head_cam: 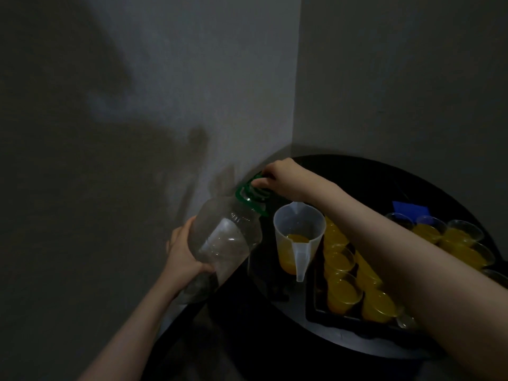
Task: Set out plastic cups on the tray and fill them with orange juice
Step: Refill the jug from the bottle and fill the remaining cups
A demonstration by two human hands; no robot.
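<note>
A large clear plastic bottle [225,243], looking empty, is tilted with its green-handled neck [251,195] up and to the right. My left hand [182,253] grips its lower body. My right hand [277,176] pinches the green cap or handle at the neck. Just right of the bottle stands a translucent jug [298,235] with some orange juice in the bottom. A black tray [324,316] holds several plastic cups of orange juice [343,294]. My right forearm crosses over them.
The round black table [261,325] sits in a corner between two grey walls. More filled cups [456,237] stand at the right, with a blue object [409,209] behind them. The room is dim.
</note>
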